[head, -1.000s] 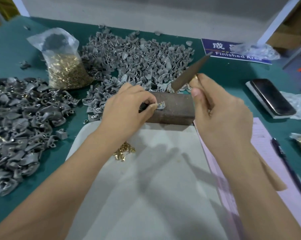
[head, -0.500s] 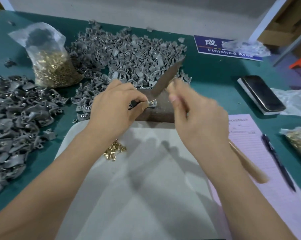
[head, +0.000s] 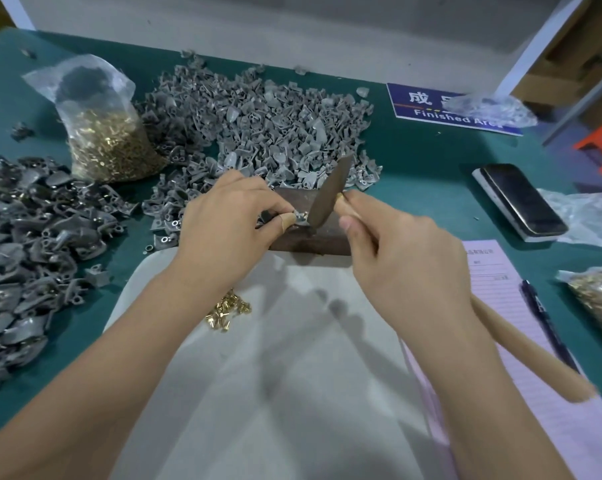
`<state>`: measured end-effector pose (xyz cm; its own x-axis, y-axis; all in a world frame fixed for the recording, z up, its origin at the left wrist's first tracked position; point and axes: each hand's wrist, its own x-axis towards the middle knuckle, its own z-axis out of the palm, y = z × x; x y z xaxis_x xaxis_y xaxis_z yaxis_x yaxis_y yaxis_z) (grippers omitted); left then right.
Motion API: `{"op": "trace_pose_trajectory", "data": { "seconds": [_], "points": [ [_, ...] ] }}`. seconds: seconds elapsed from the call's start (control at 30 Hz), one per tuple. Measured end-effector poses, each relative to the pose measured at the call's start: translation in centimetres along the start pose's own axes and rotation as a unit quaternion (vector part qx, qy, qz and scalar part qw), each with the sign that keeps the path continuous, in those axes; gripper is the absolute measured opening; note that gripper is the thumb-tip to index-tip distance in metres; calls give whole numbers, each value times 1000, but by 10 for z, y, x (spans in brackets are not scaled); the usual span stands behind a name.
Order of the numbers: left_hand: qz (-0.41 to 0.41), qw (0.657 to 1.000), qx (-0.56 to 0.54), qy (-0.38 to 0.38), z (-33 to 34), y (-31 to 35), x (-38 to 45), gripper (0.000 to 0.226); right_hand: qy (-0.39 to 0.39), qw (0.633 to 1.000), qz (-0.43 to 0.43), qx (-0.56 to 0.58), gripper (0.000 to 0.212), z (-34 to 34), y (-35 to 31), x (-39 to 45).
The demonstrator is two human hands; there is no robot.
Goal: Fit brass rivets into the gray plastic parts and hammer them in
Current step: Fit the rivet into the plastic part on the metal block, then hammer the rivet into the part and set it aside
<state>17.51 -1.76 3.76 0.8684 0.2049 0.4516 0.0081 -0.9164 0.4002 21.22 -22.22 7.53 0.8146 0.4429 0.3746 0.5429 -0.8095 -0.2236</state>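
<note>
The left hand [head: 223, 220] pinches a small gray plastic part [head: 300, 216] between thumb and forefinger, holding it down on top of a dark brown rectangular block [head: 313, 233]; a tan bandage wraps the thumb tip. A glint of brass shows in the part, though it is too small to make out clearly. The right hand [head: 399, 268] is curled round the pale wooden handle of a hammer [head: 521, 337], gripped close to the head, with the handle's end sticking out behind the wrist. The flat dark hammer head [head: 329, 192] is tilted, its lower end touching or just beside the pinched part — which of the two cannot be told.

Below the left wrist, a small heap of loose brass rivets [head: 228, 310] lies on a pale gray sheet [head: 275, 375] that spreads under both forearms. Beyond the hands sits a broad pile of light gray plastic parts [head: 258, 123] on the green desk [head: 413, 168]. Left of the left hand lies a darker gray pile of parts [head: 33, 237], and past it stands a clear plastic bag of brass rivets [head: 109, 140]. Right of the right hand lie a pink lined paper form [head: 493, 282] with a dark pen [head: 541, 313] on it, a black phone [head: 522, 200] farther out, and another bag of brass pieces [head: 597, 299] at the edge. A blue sign reading "Finished Area" [head: 431, 109] lies far beyond the right hand.
</note>
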Motion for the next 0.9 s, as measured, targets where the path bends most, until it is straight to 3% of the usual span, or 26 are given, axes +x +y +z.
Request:
{"op": "trace_pose_trajectory", "data": {
  "seconds": [0.1,0.23,0.37,0.57,0.67,0.77,0.9],
  "points": [
    [1,1000,-3,-4,0,0,0,11,16,999,32,34,23,7,7,2],
    [-7,1000,-21,-7,1,-1,-2,10,-31,980,113,158,28,14,21,10],
    [-15,999,-34,-8,2,-1,-3,12,-15,966,141,216,18,22,22,11],
    [-18,999,-34,-7,2,1,-4,10,-3,982,174,67,24,26,18,12],
    [-23,999,-44,-7,3,2,-5,9,-16,985,171,31,38,26,20,12],
    [-21,998,-51,0,3,3,-6,10,-24,988,151,-5,35,26,20,13],
    [33,993,-90,62,0,7,-7,9,87,993,27,76,33,27,10,14]
  ]
}}
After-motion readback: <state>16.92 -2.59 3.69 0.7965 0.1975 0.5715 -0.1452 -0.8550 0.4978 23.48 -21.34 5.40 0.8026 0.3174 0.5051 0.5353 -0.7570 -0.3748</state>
